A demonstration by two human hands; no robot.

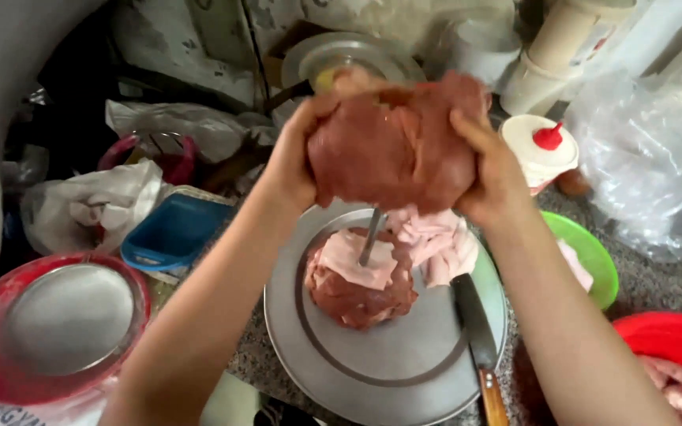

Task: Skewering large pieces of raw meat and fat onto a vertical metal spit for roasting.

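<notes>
Both forearms rise from the bottom edge; the left hand (294, 162) and right hand (495, 177) clamp a red slab of meat (396, 142) from either side, fingers hidden behind it; it hangs above the skewer (371, 237), whose tip it covers; stacked meat (361, 280) sits on the skewer, on a round metal tray (388, 367); a knife (475, 339), handle cut off, lies right of the skewer.

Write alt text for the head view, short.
Both hands, left hand and right hand, hold a slab of raw meat above a metal spike already stacked with meat, on a round metal tray. A knife lies on the tray.
</notes>
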